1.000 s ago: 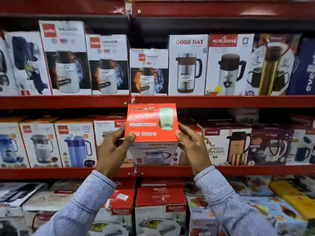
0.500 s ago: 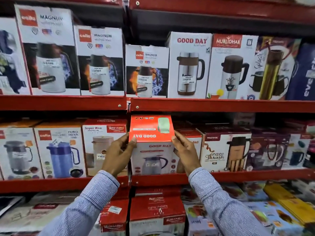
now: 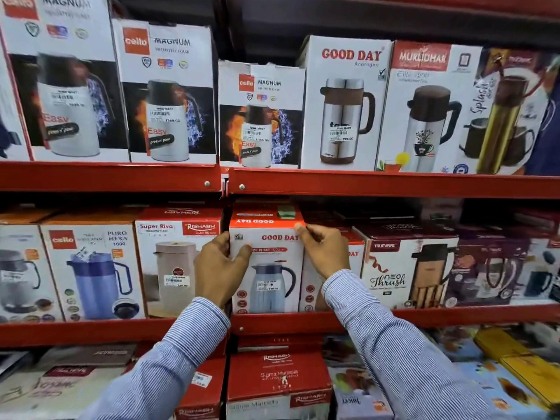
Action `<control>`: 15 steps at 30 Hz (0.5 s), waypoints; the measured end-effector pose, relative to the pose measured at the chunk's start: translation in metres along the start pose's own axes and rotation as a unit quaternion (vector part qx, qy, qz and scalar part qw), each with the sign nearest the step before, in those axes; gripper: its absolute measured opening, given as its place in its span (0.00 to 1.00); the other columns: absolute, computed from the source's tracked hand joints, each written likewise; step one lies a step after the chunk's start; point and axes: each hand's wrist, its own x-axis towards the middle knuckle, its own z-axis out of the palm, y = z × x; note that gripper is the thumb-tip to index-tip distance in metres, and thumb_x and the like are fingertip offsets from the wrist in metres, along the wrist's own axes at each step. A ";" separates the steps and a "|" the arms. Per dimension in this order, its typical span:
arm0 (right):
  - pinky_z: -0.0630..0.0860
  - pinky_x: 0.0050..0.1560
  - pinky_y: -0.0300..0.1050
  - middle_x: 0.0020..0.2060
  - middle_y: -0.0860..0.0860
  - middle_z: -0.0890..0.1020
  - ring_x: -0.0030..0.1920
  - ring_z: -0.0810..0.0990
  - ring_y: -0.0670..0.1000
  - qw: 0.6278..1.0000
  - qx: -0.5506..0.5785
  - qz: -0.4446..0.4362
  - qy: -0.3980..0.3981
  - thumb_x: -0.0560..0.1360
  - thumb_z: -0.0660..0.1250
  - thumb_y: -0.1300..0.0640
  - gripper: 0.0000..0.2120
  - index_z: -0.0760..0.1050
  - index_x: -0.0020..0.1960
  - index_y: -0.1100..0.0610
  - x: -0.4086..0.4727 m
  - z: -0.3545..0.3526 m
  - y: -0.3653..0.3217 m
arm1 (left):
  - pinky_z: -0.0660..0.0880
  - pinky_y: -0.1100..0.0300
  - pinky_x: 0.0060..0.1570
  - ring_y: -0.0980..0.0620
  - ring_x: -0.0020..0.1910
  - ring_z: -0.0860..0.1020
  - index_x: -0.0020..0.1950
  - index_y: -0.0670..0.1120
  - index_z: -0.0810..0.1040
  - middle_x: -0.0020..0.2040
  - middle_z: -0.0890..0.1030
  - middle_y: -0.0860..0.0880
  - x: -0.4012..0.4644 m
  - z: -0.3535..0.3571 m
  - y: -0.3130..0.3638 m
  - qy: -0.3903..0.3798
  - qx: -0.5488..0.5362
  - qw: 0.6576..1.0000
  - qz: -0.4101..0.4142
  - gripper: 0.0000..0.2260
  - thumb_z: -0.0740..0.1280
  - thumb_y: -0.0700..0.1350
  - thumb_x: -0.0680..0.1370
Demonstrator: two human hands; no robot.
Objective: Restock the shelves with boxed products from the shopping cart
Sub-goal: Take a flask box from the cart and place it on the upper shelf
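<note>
A red and white Good Day flask box (image 3: 272,268) stands upright on the middle red shelf (image 3: 424,316), between a Rishabh Super Riva box (image 3: 175,262) and another Good Day box (image 3: 354,268) that my right arm partly hides. My left hand (image 3: 219,268) grips the box's left edge, thumb across its front. My right hand (image 3: 325,253) holds its upper right corner, fingertips on the top edge. The shopping cart is out of view.
The upper shelf (image 3: 394,183) carries Cello Magnum, Good Day and Murlidhar flask boxes. Cello Puro Hexa (image 3: 91,268) and Trueware Neo Thrush (image 3: 406,274) boxes fill the middle shelf. Rishabh boxes (image 3: 278,380) and flat packs lie below.
The box has gone from held tilted in front of the shelf to pushed back upright into the middle shelf. Both hands followed it inward, and the camera moved closer.
</note>
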 end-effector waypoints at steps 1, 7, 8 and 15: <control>0.77 0.44 0.34 0.47 0.49 0.88 0.45 0.83 0.44 1.000 -0.008 0.003 0.001 0.75 0.66 0.43 0.18 0.84 0.53 0.55 0.003 0.000 -0.001 | 0.78 0.52 0.62 0.53 0.58 0.82 0.66 0.45 0.76 0.61 0.84 0.48 -0.002 0.003 0.000 0.005 0.006 1.000 0.001 0.21 0.71 0.47 0.75; 0.81 0.46 0.50 0.39 0.53 0.87 0.39 0.85 0.53 0.997 -0.066 0.009 -0.036 0.76 0.65 0.47 0.15 0.84 0.46 0.57 0.014 0.000 0.004 | 0.78 0.48 0.63 0.50 0.61 0.81 0.71 0.42 0.72 0.64 0.81 0.45 -0.011 0.012 -0.014 0.027 0.052 0.998 -0.005 0.28 0.71 0.51 0.73; 0.81 0.47 0.52 0.38 0.52 0.87 0.38 0.84 0.53 0.996 -0.073 0.006 -0.046 0.76 0.65 0.48 0.15 0.83 0.45 0.58 0.013 -0.001 0.005 | 0.78 0.47 0.63 0.49 0.62 0.81 0.71 0.41 0.72 0.65 0.81 0.45 -0.013 0.013 -0.016 0.030 0.049 0.998 -0.011 0.28 0.72 0.49 0.74; 0.81 0.57 0.51 0.52 0.54 0.86 0.50 0.84 0.51 0.997 -0.046 -0.001 -0.055 0.76 0.67 0.52 0.16 0.80 0.60 0.59 0.005 -0.007 0.015 | 0.80 0.43 0.58 0.45 0.62 0.81 0.73 0.44 0.70 0.67 0.80 0.44 -0.021 0.021 -0.050 0.026 0.056 0.997 -0.054 0.29 0.70 0.51 0.74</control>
